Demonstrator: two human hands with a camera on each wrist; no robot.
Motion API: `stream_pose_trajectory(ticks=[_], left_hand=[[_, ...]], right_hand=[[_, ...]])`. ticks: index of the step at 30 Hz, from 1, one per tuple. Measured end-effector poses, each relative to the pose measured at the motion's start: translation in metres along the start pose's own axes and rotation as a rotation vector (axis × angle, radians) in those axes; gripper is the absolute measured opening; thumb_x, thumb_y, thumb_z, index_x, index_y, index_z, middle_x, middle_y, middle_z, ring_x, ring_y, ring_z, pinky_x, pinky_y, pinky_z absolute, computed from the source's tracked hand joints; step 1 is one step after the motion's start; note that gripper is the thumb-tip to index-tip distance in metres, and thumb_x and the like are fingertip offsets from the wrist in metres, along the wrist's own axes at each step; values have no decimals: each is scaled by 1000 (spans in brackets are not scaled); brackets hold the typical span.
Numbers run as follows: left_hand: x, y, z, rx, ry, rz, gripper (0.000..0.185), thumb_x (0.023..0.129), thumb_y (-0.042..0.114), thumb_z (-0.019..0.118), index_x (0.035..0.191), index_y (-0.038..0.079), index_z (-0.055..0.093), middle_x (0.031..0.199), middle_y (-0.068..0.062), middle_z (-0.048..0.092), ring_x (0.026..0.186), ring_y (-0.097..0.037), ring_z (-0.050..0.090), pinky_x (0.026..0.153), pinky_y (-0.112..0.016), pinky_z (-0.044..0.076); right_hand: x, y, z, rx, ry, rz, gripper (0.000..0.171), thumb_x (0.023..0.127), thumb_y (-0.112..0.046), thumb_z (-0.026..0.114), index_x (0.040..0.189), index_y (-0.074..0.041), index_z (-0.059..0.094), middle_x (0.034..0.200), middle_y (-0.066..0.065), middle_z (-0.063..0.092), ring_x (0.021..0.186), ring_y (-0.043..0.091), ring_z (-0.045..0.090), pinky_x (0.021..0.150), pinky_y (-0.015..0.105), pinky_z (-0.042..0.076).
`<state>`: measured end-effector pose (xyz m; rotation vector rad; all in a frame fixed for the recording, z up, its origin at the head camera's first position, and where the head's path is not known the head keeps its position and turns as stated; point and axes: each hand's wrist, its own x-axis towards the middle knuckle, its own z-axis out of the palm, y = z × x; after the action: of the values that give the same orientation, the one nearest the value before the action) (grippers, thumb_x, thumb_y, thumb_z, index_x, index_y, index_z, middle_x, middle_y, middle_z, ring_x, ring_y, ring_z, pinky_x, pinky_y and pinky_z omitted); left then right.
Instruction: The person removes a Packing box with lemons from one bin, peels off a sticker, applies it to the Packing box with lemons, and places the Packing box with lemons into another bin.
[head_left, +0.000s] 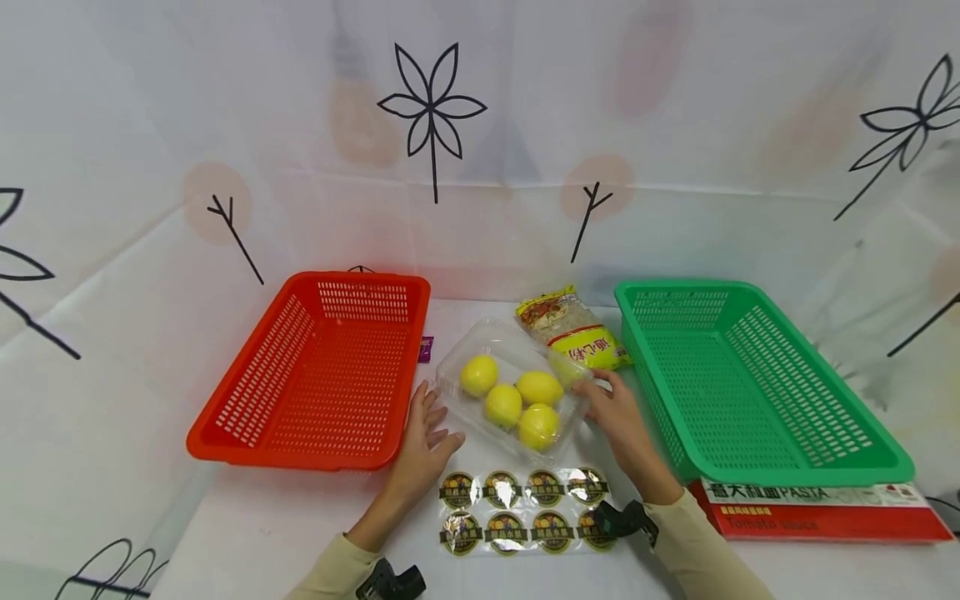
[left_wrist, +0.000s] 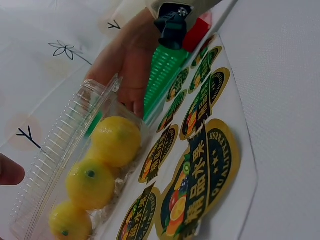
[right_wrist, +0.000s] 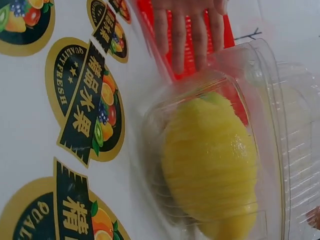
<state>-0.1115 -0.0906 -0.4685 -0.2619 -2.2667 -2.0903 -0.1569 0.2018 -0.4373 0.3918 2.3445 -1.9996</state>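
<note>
A clear plastic clamshell box [head_left: 480,346] with several yellow lemons [head_left: 504,404] lies on the white table between two baskets. My left hand [head_left: 427,437] lies with straight fingers against the box's left side. My right hand [head_left: 611,408] touches the box's right edge, fingers relaxed. In the left wrist view the lemons [left_wrist: 115,140] show through the ribbed box wall [left_wrist: 60,150], with my right hand [left_wrist: 127,60] behind it. The right wrist view shows one lemon [right_wrist: 210,160] close up inside the box, and my left hand's fingers [right_wrist: 187,35] beyond it.
An orange basket [head_left: 247,433] stands at the left, a green basket [head_left: 862,454] at the right, resting on a red pasta box [head_left: 825,517]. A noodle packet [head_left: 573,329] lies behind the clamshell. A sheet of round fruit stickers [head_left: 525,510] lies in front of it.
</note>
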Motion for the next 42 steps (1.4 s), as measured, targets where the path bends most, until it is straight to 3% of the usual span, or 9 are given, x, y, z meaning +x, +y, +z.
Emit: stream_pose_trajectory(ticks=[8, 15, 18, 22, 26, 32, 36, 42], left_hand=[[-3, 1, 1, 11, 4, 3, 88, 94, 2, 68, 163, 1, 13, 156, -29, 32, 138, -49, 43, 108, -63, 41], [-3, 2, -1, -1, 0, 8, 84, 95, 0, 67, 160, -3, 15, 152, -30, 35, 131, -49, 49, 107, -63, 41], [-4, 2, -2, -1, 8, -2, 83, 95, 1, 67, 160, -3, 16, 149, -30, 36, 128, -48, 51, 107, -63, 42], [-7, 3, -2, -8, 20, -32, 84, 95, 3, 68, 160, -2, 15, 146, -28, 39, 126, -47, 53, 106, -60, 44], [-10, 5, -2, -16, 30, -64, 87, 96, 4, 68, 161, -4, 11, 144, -26, 40, 124, -45, 56, 106, -58, 45], [-14, 6, -3, 20, 46, -84, 71, 97, 5, 66, 155, -6, 27, 136, -22, 45, 122, -42, 58, 108, -57, 43], [-18, 6, -3, 12, 47, -90, 62, 96, 4, 66, 149, -5, 34, 131, -23, 49, 119, -40, 62, 104, -44, 50], [-22, 5, -1, -76, 38, -102, 52, 96, -1, 65, 140, -6, 37, 126, -24, 52, 114, -41, 64, 88, -25, 54]], right_hand=[[8, 3, 1, 22, 34, -6, 60, 103, -25, 59, 153, 2, 39, 135, 22, 53, 100, 22, 51, 76, 27, 49], [4, 6, 0, 33, 13, -27, 61, 106, -28, 57, 157, -1, 36, 143, 25, 52, 125, 32, 51, 81, 26, 51], [0, 7, 0, 19, 5, -35, 62, 106, -29, 57, 158, -3, 36, 144, 27, 52, 128, 36, 52, 81, 26, 53], [0, 8, 0, 14, 17, -35, 61, 107, -30, 58, 158, -5, 37, 139, 26, 55, 121, 35, 55, 78, 24, 54], [4, 9, 0, 27, 55, -40, 58, 105, -31, 62, 151, -2, 41, 127, 20, 62, 103, 24, 61, 72, 23, 54], [9, 11, 0, 52, 63, -89, 49, 104, -28, 67, 140, 1, 51, 113, 9, 69, 89, 8, 61, 67, 23, 50], [14, 12, 1, 19, 69, -131, 49, 104, -30, 66, 139, 2, 55, 119, 13, 70, 94, 8, 62, 72, 22, 47], [24, 13, 1, -34, 99, -165, 54, 104, -34, 66, 142, 3, 57, 130, 23, 65, 106, 15, 61, 84, 20, 48]])
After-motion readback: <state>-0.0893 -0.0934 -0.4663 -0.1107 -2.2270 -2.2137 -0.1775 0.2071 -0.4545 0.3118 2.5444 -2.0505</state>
